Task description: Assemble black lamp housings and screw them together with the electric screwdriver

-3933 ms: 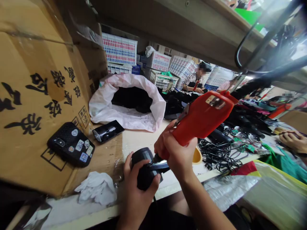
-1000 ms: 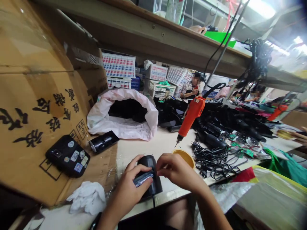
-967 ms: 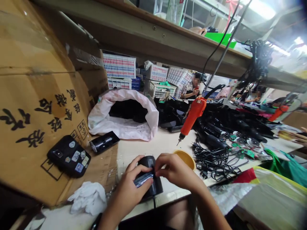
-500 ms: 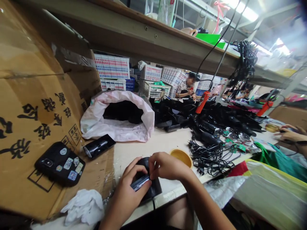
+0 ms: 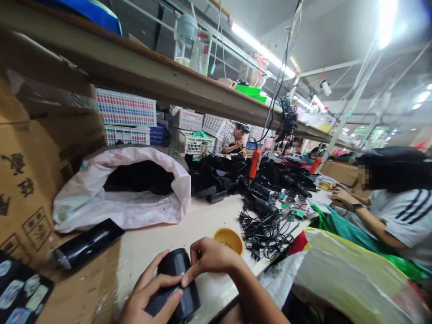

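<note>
A black, tube-like plastic housing (image 5: 191,298) is at the table's near edge. My left hand (image 5: 148,292) grips it from the left, fingers and thumb closed around it. My right hand (image 5: 216,257) reaches over from the right, its thumb and forefinger pinched together against the housing's side. Whatever is between those fingertips is too small to make out. Just beyond my right hand stands a yellow bowl (image 5: 232,237) with a few tiny pieces inside.
A white sack (image 5: 175,211) of dark parts lies behind my hands. Left are a glossy black part (image 5: 90,243) and a cardboard box (image 5: 20,157). Black cables (image 5: 266,236), a heap of black housings (image 5: 216,177) and an orange hanging tool (image 5: 255,163) lie ahead. A co-worker (image 5: 398,202) sits right.
My view has swung right and up, bringing the co-worker into sight. The shiny strip by my left fingers no longer shows, and the housing is turned. My right hand still pinches at it.
</note>
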### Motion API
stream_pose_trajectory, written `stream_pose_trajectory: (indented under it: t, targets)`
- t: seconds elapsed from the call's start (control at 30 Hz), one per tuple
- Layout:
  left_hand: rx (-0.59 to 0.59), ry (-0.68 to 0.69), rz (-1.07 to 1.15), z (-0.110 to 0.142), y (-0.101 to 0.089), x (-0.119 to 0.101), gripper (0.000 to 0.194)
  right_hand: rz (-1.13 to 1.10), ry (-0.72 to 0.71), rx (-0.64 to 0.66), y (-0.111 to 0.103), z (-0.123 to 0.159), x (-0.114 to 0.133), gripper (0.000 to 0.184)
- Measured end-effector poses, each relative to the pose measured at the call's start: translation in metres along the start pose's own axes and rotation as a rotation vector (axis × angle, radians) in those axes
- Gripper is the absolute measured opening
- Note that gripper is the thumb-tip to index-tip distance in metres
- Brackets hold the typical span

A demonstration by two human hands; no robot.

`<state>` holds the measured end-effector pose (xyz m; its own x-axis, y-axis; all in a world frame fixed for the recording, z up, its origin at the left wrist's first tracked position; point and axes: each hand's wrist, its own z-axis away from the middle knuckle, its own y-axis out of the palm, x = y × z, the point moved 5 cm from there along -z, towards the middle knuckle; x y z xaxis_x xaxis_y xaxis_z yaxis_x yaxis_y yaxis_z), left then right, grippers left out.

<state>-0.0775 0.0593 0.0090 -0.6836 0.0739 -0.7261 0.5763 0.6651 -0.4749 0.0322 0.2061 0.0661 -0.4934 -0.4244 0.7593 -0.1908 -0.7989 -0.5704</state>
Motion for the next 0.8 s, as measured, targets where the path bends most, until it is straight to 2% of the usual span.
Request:
stream_pose_trajectory:
  t: [0.07,0.13,0.2,0.23,0.27,0.33,0.37,0.43,0.5,0.67,0.73,0.8]
  targets:
    - [0.035,0.015,-0.011,-0.002,0.0,0.005,0.018,-0.007,-0.062,-0.069,0.0,0.002,-0.004,0.047]
    - [0.037,0.014,-0.002,-0.002,0.0,0.006,0.018,-0.058,-0.205,-0.353,-0.017,0.01,-0.001,0.045]
    - [0.017,-0.012,0.03,-0.001,0.0,0.002,0.018,-0.153,-0.309,-0.755,-0.048,0.026,0.0,0.048]
    - [-0.007,-0.038,0.052,0.0,0.0,-0.002,0.019,-0.21,-0.317,-0.929,-0.065,0.034,-0.002,0.056]
    - [-0.036,-0.066,0.076,0.0,0.0,-0.005,0.019,-0.261,-0.299,-1.045,-0.081,0.04,-0.004,0.065]
    - [-0.078,-0.115,0.117,0.002,0.0,-0.013,0.019,-0.363,-0.272,-1.149,-0.11,0.042,-0.008,0.078]
    - [-0.077,-0.13,0.131,0.002,0.0,-0.016,0.019,-0.414,-0.274,-1.141,-0.12,0.04,-0.009,0.08]
    - [-0.042,-0.148,0.145,0.002,0.0,-0.021,0.018,-0.507,-0.311,-1.027,-0.13,0.031,-0.006,0.074]
    - [-0.001,-0.173,0.147,0.002,-0.001,-0.024,0.018,-0.582,-0.379,-0.87,-0.123,0.025,0.002,0.063]
    - [0.067,-0.245,0.165,0.004,-0.004,-0.031,0.015,-0.719,-0.545,-0.623,-0.069,0.037,0.034,0.04]
    - [0.064,-0.268,0.187,0.004,-0.005,-0.033,0.013,-0.827,-0.636,-0.499,-0.046,0.045,0.051,0.037]
    - [0.067,-0.287,0.21,0.005,-0.004,-0.034,0.012,-0.974,-0.715,-0.441,-0.031,0.05,0.066,0.038]
